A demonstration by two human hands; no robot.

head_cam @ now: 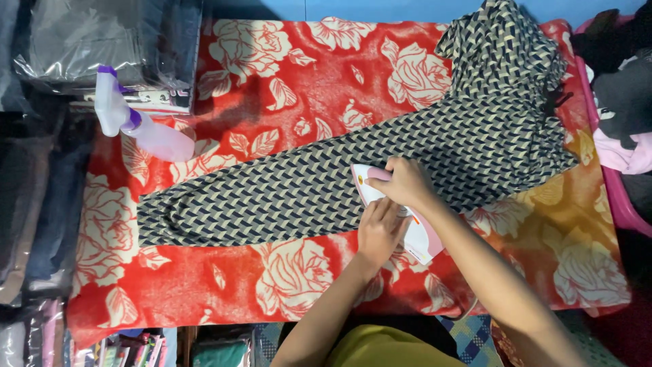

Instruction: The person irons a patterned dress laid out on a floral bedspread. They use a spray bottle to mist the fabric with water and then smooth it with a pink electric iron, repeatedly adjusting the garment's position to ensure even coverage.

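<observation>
Both hands (394, 204) on the pink-white iron (424, 238) — atop patterned trousers (305, 190).

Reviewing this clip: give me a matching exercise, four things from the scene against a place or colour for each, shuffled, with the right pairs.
Things:
1. iron
2. spray bottle
3. patterned garment
4. floral blanket

Descriptions:
A. red with cream roses, spread under everything
B. laid out diagonally, dark and cream zigzag weave
C. lying on its side near the blanket's left edge, purple trigger
D. pink and white, under both hands

Pairs: 1-D, 2-C, 3-B, 4-A.

The right hand is on the iron's handle and the left hand rests on its body.
</observation>
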